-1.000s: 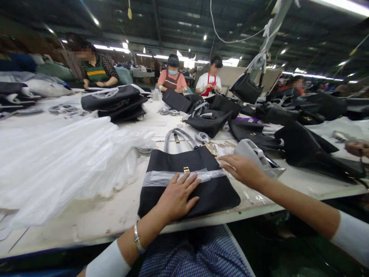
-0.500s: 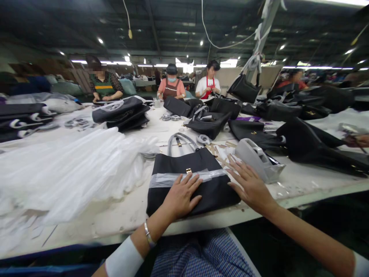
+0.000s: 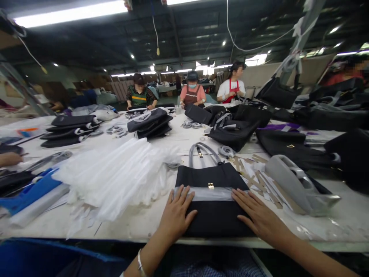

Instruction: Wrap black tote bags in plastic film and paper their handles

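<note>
A black handbag [image 3: 217, 217] lies flat at the table's front edge, its wrapped handle [image 3: 203, 148] stretching away from me. Across the bag runs a strip of clear tape [image 3: 213, 194], just below a gold clasp [image 3: 211, 185]. My left hand [image 3: 177, 213] rests open on the bag's left side, fingertips on the strip's left end. Over the right side lies my right hand [image 3: 258, 213], also open, with fingers spread at the strip's other end. A grey tape dispenser [image 3: 291, 181] stands to the right of the bag.
White wrapping sheets [image 3: 123, 173] are heaped on the left. Paper and card scraps [image 3: 263, 179] lie beside the dispenser. Stacked black bags [image 3: 151, 123] and more black bags [image 3: 236, 123] stand farther back. Several people work across the table; another person's hand [image 3: 10, 159] shows at far left.
My left hand has moved to the bag's left side, and my right hand has come down onto its right side. The tape strip looks flatter. The camera view has turned left.
</note>
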Tool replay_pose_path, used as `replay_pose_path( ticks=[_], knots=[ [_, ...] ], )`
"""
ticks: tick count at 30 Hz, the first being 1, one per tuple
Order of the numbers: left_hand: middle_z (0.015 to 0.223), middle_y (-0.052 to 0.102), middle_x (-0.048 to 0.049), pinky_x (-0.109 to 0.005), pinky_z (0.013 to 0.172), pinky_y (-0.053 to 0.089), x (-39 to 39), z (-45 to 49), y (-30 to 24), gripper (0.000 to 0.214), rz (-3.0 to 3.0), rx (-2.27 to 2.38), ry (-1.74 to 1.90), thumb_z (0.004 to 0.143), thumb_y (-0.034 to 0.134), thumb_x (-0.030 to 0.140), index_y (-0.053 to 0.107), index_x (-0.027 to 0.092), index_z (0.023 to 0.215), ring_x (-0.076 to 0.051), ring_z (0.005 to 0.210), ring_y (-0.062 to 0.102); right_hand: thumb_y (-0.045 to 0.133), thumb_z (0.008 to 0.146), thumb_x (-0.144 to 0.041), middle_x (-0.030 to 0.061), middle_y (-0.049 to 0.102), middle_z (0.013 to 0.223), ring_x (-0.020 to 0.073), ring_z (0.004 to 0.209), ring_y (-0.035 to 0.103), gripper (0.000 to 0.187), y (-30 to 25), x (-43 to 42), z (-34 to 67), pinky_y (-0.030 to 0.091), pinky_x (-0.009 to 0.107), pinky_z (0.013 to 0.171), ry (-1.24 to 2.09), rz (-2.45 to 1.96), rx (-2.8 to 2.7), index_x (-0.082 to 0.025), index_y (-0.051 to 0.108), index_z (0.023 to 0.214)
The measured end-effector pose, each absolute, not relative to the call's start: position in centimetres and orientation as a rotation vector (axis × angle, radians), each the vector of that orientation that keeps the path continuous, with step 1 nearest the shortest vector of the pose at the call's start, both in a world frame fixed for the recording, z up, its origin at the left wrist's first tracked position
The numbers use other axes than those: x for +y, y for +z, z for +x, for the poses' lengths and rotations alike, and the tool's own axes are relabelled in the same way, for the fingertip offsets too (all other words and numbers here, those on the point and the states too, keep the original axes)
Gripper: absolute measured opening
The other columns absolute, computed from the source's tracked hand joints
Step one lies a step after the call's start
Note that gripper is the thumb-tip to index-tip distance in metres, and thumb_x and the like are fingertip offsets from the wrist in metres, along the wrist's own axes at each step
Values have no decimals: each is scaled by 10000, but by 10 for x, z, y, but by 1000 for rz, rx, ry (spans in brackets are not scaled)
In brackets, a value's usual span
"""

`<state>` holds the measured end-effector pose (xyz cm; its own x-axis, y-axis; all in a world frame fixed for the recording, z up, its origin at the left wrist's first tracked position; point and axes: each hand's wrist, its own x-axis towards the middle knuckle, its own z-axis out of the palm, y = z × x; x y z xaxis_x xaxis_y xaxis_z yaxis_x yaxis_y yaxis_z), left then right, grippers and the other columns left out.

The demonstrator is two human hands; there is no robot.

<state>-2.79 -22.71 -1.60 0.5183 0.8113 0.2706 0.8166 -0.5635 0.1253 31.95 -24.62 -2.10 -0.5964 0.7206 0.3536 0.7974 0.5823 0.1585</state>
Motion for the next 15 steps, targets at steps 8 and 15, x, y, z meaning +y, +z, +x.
replay_pose_path(
  ticks=[8,15],
  knots=[
    [1610,270,-63,-595,1134,353,-233,-37,-17,635,-2778,-1556,-470,950,500,434,300,278,1532,-327,1494,205,520,953,-417,40,704,1222,258,1073,684,347,5,-221,317,543,440,953,-330,-1253,-2447,-278,679,1228],
    [1605,293,-47,-540,1193,266,-250,-29,-1,562,-2777,-1736,-571,968,444,506,412,261,1473,-278,1506,178,527,921,-458,40,510,1468,311,1304,521,622,7,-180,260,391,509,1109,-63,-747,-2546,-286,395,1504]
  ],
)
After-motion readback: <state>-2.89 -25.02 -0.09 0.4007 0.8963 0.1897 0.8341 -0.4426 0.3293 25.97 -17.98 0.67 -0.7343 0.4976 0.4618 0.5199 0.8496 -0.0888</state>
